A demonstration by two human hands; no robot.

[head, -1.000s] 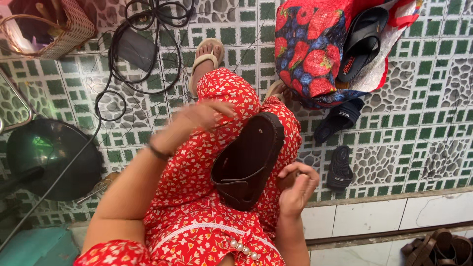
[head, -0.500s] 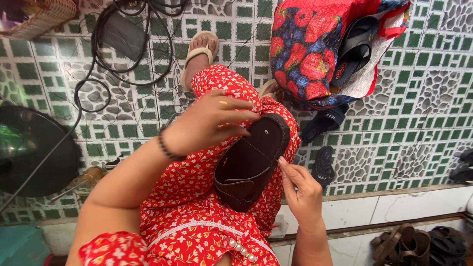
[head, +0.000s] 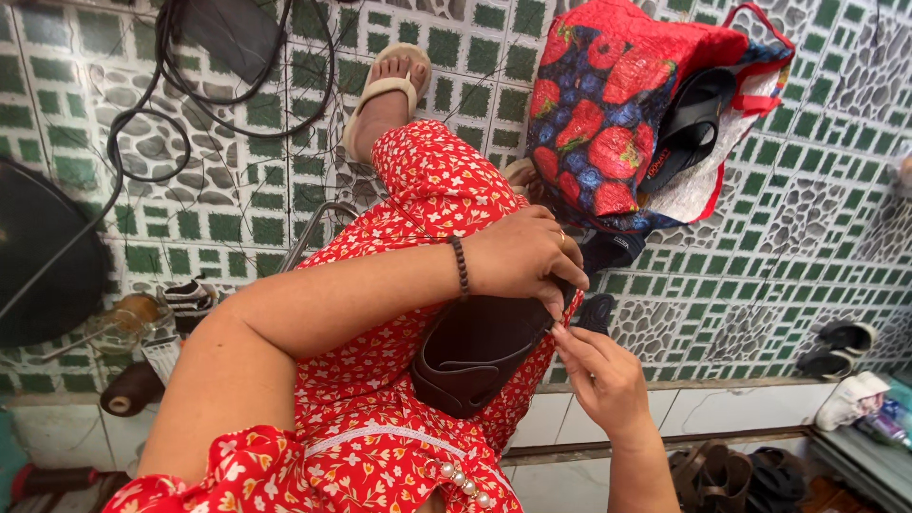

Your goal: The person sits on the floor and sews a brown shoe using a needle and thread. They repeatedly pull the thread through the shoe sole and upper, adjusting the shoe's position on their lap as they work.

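Both hands meet at the far tip of the dark sandal (head: pixel 480 356) lying lengthwise along the lap: left hand (head: pixel 521 258) clamps it from above, right hand (head: pixel 603 375) pinches just beneath.

A small white packet (head: pixel 852 402) with coloured bottles beside it lies at the lower right edge.

The left arm is extended forward and bent at the elbow, with a dark bead bracelet (head: pixel 462 268) worn at the wrist. The left hand (head: pixel 521 256) is held palm down, its fingers curled and pinched together at the fingertips. The right hand (head: pixel 600 378) is raised just below the left, its thumb and forefinger brought up to touch the left fingertips.
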